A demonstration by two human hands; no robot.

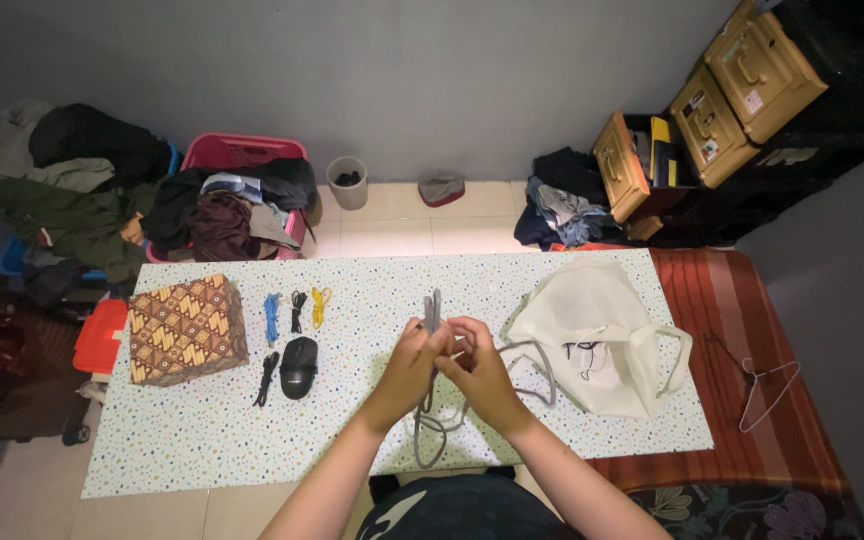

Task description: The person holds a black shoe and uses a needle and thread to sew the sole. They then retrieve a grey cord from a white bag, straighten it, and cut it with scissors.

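Both my hands meet over the middle of the speckled table. My left hand and my right hand together grip a folded grey cable. Its doubled end sticks up above my fingers, and loose loops hang below my wrists toward the table's near edge. More of the grey cable runs right toward a white cloth bag lying to the right of my hands.
Left of my hands lie a black computer mouse, a small black cable, and bundled blue, black and yellow cables. A patterned brown box stands at the table's left. Clothes piles, a pink basket and yellow cases line the wall.
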